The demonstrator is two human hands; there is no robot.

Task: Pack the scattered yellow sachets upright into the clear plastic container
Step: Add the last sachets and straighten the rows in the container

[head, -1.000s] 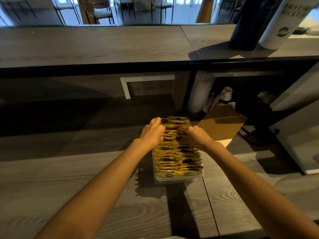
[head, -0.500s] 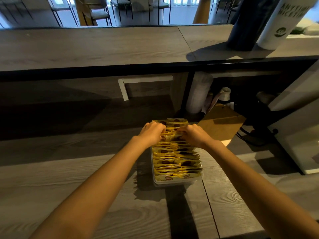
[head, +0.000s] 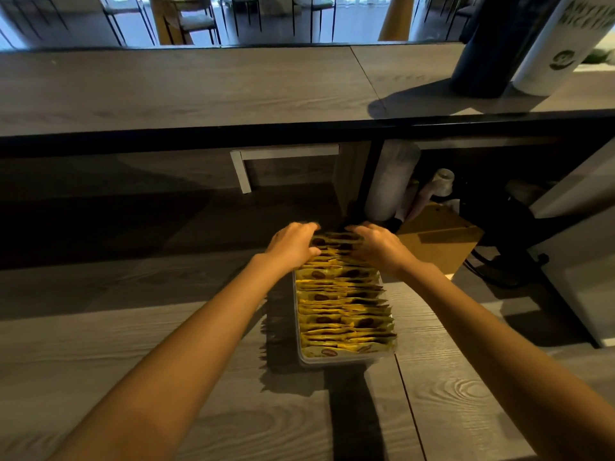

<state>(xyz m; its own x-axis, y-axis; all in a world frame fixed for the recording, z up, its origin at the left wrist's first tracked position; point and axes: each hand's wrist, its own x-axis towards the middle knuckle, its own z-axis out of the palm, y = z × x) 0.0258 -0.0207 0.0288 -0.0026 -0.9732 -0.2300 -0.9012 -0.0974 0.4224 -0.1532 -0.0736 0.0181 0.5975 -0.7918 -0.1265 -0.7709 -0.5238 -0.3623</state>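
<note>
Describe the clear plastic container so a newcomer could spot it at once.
Start at the grey wood-grain counter in front of the person, then follow both forearms to where the left hand and right hand meet. Under them sits the clear plastic container. It alone is crammed with upright yellow sachets.

Your left hand (head: pixel 293 244) and right hand (head: pixel 376 246) cover the far sachets (head: pixel 336 242); the white cylinder's (head: pixel 565 41) lettering is cut off at the top.

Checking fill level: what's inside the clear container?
The clear container holds upright yellow sachets packed front to back. Left hand and right hand cover the far end; its bottom is hidden.
</note>
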